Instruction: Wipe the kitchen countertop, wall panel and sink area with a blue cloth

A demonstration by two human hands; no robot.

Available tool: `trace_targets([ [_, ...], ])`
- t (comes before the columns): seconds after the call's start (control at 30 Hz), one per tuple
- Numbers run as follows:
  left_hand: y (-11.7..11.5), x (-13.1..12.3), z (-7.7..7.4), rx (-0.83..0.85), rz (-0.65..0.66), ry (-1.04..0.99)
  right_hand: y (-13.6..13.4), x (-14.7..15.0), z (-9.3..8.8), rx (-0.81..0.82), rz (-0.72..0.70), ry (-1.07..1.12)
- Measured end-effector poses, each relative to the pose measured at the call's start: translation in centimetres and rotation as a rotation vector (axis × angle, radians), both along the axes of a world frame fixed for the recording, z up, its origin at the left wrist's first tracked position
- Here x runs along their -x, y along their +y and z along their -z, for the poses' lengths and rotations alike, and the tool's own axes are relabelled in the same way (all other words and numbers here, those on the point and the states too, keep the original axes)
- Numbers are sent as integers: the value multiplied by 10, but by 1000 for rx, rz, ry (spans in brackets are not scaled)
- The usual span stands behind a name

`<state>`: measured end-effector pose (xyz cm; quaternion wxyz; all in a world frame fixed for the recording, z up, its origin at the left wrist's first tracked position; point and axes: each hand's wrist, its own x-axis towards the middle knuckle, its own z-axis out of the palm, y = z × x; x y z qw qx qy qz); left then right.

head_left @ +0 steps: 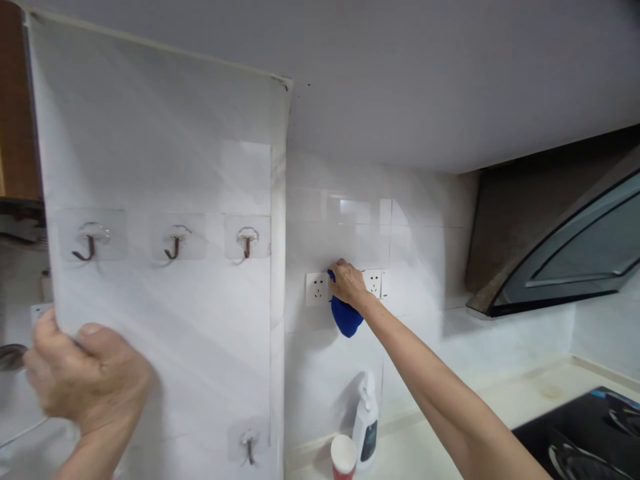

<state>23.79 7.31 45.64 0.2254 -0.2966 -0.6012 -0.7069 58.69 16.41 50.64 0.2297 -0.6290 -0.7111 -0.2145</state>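
My right hand [349, 283] presses a blue cloth [347, 319] against the white wall sockets [318, 289] on the tiled back wall. Its fingers are closed on the cloth, and part of it hangs below the palm. On the left, my left hand [85, 370] has its fingers curled around the left edge of a white tiled wall section [200, 360]; the fingertips are partly hidden behind that edge. Another socket [374, 283] shows just to the right of my right hand.
Clear adhesive hooks [176, 243] are stuck on the near tiled wall. Below the sockets, a white spray bottle [367, 427] and a paper cup [343, 455] stand on the counter [415, 450]. A range hood [565, 233] juts out above a black gas stove [580, 433] on the right.
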Motion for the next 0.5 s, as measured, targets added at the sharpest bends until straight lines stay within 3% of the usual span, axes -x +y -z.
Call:
trace_targets([
  [0.23, -7, -5, -2, 26, 17, 8, 5, 39, -2, -1, -97, 13],
  [0.5, 5, 8, 5, 9, -10, 10, 5, 39, 18, -110, -147, 7],
])
